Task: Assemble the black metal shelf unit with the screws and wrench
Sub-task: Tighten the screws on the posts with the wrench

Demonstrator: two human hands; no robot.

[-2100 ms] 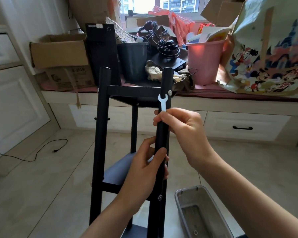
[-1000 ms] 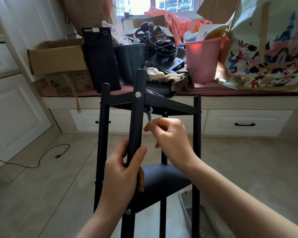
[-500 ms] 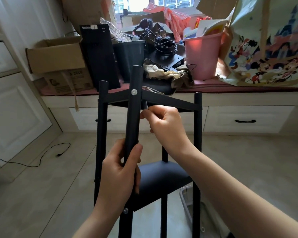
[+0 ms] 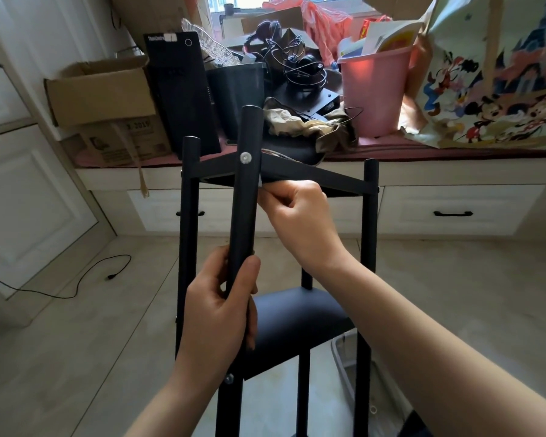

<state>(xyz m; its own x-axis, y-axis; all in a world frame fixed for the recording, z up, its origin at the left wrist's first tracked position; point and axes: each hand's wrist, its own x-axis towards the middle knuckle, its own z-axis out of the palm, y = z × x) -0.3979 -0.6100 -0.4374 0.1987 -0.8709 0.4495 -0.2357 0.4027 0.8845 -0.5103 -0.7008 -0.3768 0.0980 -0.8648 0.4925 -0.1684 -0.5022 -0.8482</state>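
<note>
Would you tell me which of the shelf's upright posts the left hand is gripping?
The left hand grips the nearest post, with the silver screw; the other posts stand untouched.

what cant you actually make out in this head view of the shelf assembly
- Wrench: only a pale sliver shows; the right hand and the front post hide the rest.
- The screw or nut it works on: behind that post.
- Shelf unit feet: cut off by the bottom edge.
- Grey tray: contents hidden by the right forearm and a post.
- Left hand grips the post, covering that stretch.
</note>
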